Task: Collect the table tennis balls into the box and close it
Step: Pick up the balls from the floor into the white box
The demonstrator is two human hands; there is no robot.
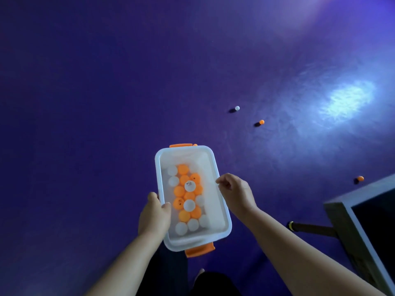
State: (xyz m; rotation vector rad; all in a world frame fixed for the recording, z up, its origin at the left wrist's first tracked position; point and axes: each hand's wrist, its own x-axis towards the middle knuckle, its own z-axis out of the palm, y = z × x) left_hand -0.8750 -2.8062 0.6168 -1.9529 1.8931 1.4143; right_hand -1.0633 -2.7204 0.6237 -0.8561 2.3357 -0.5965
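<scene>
3 table tennis balls (261, 122), presumably light and roll-prone, lie on the purple floor (106, 92); pinch each across its middle. Left hand (154, 216) grips the translucent plastic box (214, 212) by its rim; right hand (235, 193): cannot tell.

Indoor table-tennis playing area. A purple sports floor (106, 92) carries a loose white ball (237, 108) and two orange balls (261, 122) (360, 178). The corner of a dark, pale-edged tabletop (380, 216) shows at lower right.
</scene>
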